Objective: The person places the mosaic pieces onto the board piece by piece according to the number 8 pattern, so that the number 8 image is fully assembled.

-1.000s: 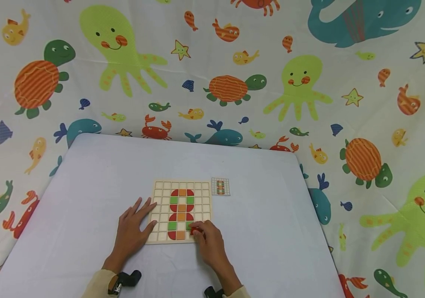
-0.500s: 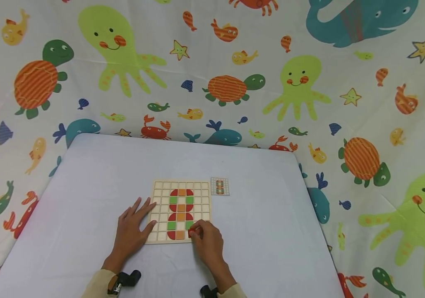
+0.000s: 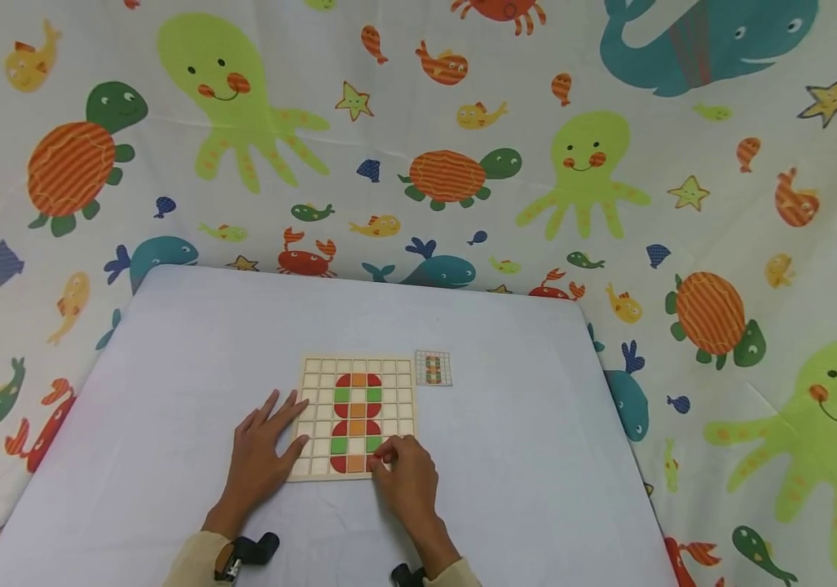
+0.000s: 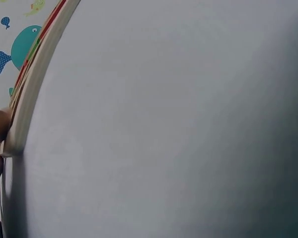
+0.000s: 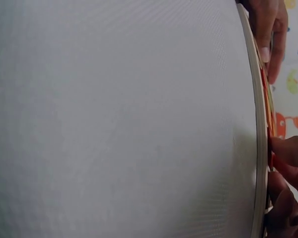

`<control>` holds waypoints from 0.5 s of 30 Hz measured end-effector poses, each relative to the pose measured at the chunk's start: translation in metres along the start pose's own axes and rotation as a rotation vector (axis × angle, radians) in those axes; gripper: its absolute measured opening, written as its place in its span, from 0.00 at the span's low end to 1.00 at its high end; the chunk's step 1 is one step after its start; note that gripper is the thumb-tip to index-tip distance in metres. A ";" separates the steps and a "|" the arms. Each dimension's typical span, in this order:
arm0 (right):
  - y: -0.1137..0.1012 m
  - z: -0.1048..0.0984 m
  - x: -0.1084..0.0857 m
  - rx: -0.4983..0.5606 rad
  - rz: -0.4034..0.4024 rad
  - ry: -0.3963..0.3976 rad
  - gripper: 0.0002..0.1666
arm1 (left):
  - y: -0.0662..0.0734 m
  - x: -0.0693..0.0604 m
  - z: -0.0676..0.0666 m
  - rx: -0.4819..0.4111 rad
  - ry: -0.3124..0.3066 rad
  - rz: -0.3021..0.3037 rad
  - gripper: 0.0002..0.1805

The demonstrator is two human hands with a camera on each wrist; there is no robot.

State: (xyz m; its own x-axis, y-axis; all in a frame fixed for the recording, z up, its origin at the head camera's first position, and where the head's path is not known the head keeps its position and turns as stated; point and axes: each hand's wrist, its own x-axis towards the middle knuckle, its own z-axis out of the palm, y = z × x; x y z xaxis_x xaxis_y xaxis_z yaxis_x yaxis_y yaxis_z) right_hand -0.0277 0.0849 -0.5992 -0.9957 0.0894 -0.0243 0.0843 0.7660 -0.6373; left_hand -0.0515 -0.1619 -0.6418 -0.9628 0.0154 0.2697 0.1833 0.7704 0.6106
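Note:
A wooden grid board (image 3: 319,367) lies on the white table, with red, orange and green tiles forming a figure-eight shape in its cells. My left hand (image 3: 260,448) rests on the board's left edge, its fingers spread and straight. At the near right corner of the pattern, my right hand (image 3: 409,477) pinches a red tile (image 5: 269,148) between thumb and fingers, low at the board's surface. The fingers mostly cover this tile in the head view. Beside it sits an orange tile (image 3: 356,464).
A small pattern card (image 3: 433,368) printed with a matching figure-eight lies by the board's upper right corner. The white table (image 3: 521,424) ends at a cloth backdrop (image 3: 403,98) with sea animals.
My right hand has moved slightly left with the red tile, bringing it down into line beside the orange tile. The left hand stays in place.

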 end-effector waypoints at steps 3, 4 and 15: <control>0.002 -0.001 0.001 0.011 -0.001 -0.009 0.09 | 0.001 0.001 0.000 -0.006 0.000 0.003 0.34; 0.003 -0.001 0.002 0.021 -0.006 -0.009 0.09 | 0.001 0.002 0.000 -0.008 -0.004 0.005 0.34; 0.019 -0.031 0.022 0.002 -0.175 0.087 0.13 | 0.008 0.003 -0.016 -0.054 -0.095 0.001 0.34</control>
